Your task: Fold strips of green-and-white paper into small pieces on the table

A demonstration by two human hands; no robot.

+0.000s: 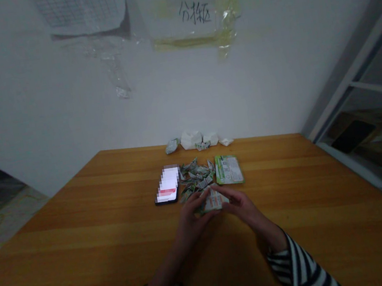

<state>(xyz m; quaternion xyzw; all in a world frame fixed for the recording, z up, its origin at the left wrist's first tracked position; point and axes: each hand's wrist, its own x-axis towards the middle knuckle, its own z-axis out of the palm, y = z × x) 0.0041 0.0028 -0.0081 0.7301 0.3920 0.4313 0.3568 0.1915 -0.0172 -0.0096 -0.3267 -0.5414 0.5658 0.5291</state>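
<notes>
My left hand (190, 216) and my right hand (238, 205) meet at the middle of the wooden table (81, 224). Both pinch a small folded white-and-green printed packet (215, 201) from either side, and their fingers hide part of it. Just beyond my left fingers lies a heap of folded green-and-white packets (196, 178). To its left is a smartphone (166, 184) with a blurred, lit screen. A flat green-and-white printed packet (228, 170) lies beyond my right hand.
Crumpled white paper lumps (192, 139) and small wrappers sit along the table's far edge against the wall. A handwritten paper sign (194, 14) is taped to the wall. A metal-framed glass panel (357, 91) stands at right.
</notes>
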